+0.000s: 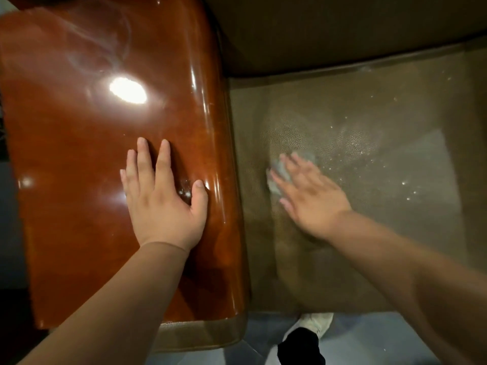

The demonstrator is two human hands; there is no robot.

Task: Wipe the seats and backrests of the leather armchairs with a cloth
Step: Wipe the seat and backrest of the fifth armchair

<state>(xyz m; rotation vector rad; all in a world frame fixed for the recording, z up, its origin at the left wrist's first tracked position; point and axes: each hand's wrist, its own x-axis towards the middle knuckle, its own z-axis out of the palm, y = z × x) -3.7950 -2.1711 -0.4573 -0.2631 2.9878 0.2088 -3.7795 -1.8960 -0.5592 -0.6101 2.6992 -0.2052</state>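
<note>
A brown leather armchair seat [355,143] fills the right half of the view, with pale specks scattered over it. Its backrest [342,30] rises at the top. My right hand [308,196], blurred by motion, presses a small grey-blue cloth [276,177] flat on the seat with straight fingers; most of the cloth is hidden under the fingers. My left hand [163,196] rests flat, fingers spread, on the glossy reddish wooden armrest top [105,127] at the left.
A lamp glare [127,90] shines on the wooden armrest. Below the seat's front edge lies blue-grey floor [369,343], with my white shoe [317,322] and a dark trouser leg [300,349] there.
</note>
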